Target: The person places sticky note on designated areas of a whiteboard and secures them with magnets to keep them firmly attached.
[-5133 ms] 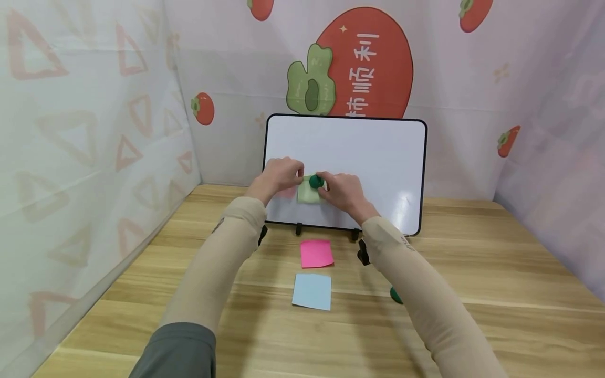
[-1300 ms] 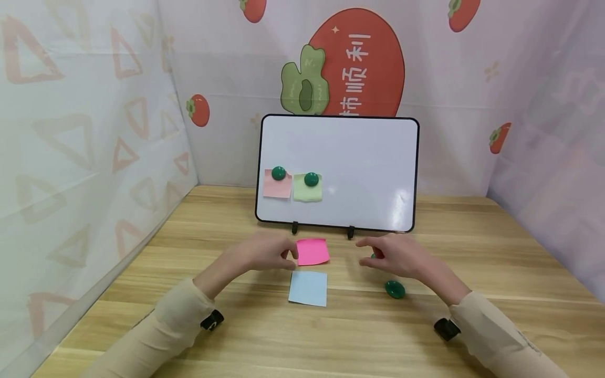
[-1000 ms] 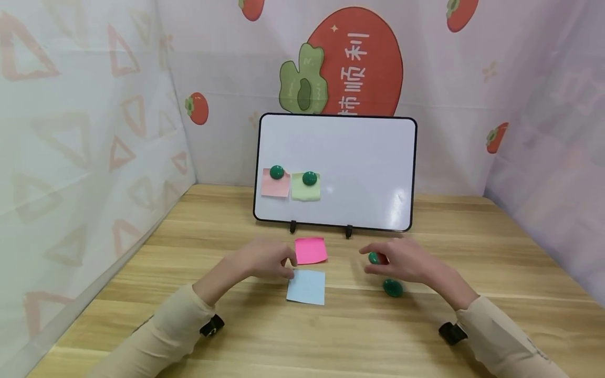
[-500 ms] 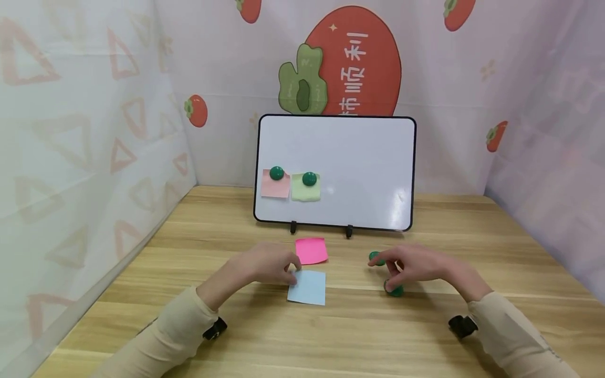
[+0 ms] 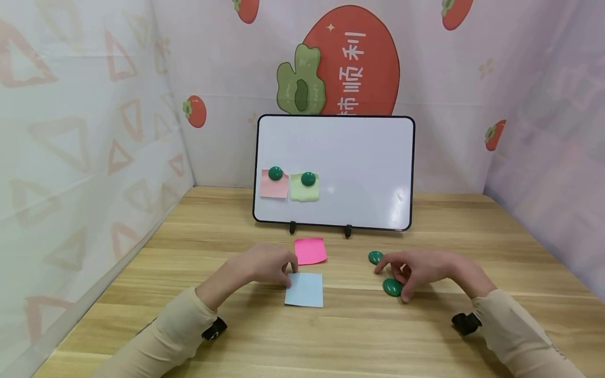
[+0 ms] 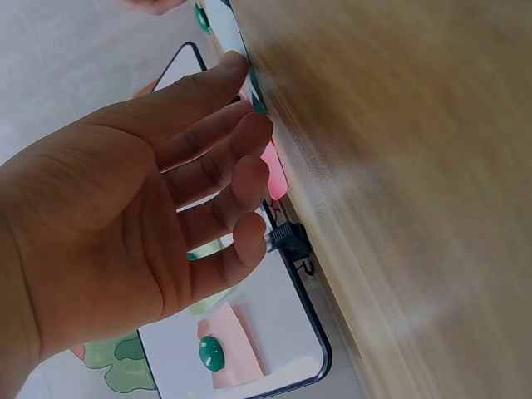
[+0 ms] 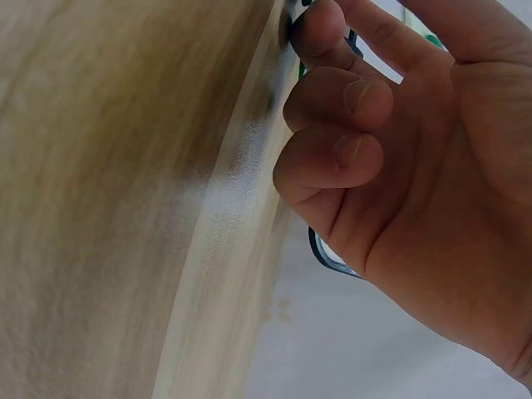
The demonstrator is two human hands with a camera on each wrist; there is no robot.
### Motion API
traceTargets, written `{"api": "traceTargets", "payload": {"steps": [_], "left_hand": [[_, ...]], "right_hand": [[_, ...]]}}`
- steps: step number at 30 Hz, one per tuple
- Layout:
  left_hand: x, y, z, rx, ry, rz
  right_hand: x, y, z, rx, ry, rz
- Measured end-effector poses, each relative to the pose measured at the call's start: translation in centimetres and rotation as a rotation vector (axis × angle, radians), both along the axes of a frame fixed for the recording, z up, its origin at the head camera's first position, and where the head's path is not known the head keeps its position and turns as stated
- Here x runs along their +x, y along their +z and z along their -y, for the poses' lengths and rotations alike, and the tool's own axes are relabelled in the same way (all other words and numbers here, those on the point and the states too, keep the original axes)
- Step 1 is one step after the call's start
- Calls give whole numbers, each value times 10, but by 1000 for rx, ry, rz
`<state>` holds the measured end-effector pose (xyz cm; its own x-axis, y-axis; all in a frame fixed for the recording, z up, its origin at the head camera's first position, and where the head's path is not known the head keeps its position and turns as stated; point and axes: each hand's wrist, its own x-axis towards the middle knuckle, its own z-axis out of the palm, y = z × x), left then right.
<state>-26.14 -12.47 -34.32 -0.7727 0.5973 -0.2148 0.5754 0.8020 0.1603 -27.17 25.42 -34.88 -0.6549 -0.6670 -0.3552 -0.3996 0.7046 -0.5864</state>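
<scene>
Right hand (image 5: 423, 268): shifted since half a second ago; its thumb, then over the near green magnet (image 5: 391, 286), now sits at that magnet's right side.
Right fingers: thumb and index spread apart, index tip just beside the far green magnet (image 5: 375, 256), outer two curled toward the palm; contact with either magnet cannot be told.
Left hand (image 5: 264, 264): at the upper left corner of the blue sticky note (image 5: 304, 290).
Left fingers: loosely bent, thumb apart from index; whether the thumb touches paper cannot be told.
Blue sticky note: flat on the wooden table (image 5: 274, 341), nearer the person than the hot pink sticky note (image 5: 310, 251).
Whiteboard (image 5: 359, 163): propped on black stand feet (image 5: 292, 227), with a pale pink sticky note (image 5: 273, 189) under the left board magnet (image 5: 275, 173) and a pale green sticky note (image 5: 304, 193) under the right board magnet (image 5: 308, 179).
</scene>
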Motion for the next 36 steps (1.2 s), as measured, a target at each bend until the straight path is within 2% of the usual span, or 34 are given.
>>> {"api": "traceTargets", "payload": {"steps": [19, 28, 36], "left_hand": [[-1, -1, 2, 62, -30, 10], [-3, 0, 3, 150, -8, 136], [-7, 0, 7, 237, -26, 236]], "right_hand": [[2, -4, 3, -35, 38, -6], [1, -5, 5, -71, 64, -32], [0, -4, 0, -87, 62, 11]]}}
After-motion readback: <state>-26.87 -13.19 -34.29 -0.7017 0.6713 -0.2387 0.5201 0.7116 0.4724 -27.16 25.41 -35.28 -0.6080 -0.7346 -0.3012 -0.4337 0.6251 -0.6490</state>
